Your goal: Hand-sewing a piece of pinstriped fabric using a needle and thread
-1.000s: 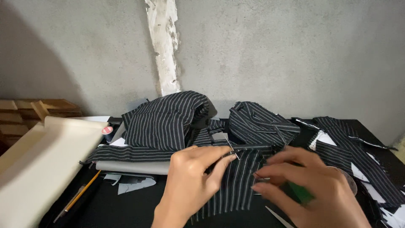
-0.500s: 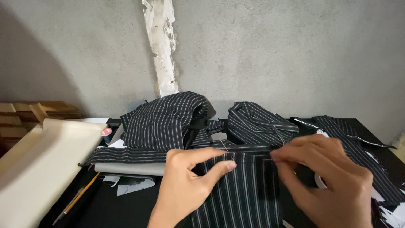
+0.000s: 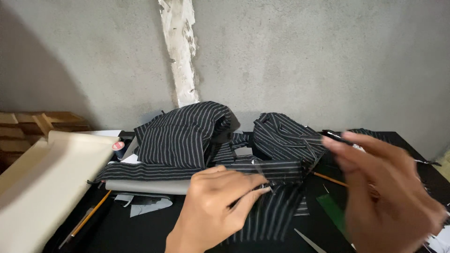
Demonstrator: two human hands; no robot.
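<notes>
in the head view, the left hand (image 3: 220,201) rests low in the middle of the black table (image 3: 140,234), its thumb and fingertips pinched on the top edge of a black pinstriped fabric piece (image 3: 274,211) that lies flat under it and runs toward the near edge. the right hand (image 3: 382,187) is lifted above the table at the right, blurred, fingers spread and loosely curved; it is apart from the cloth, and whether it pinches anything cannot be told through the blur. just behind the left hand a long folded strip of the same striped cloth (image 3: 187,171) lies across the table on top of a grey roll of material (image 3: 150,186). further back sit two heaps of striped cloth, a larger one (image 3: 183,133) and a smaller one (image 3: 286,136), against the grey concrete wall (image 3: 304,61). a cream sheet of paper (image 3: 47,182) curls over the left side, with a yellow pencil (image 3: 91,216) beside it. a green flat piece (image 3: 335,211) lies under the right hand, near a second pencil (image 3: 330,179).
</notes>
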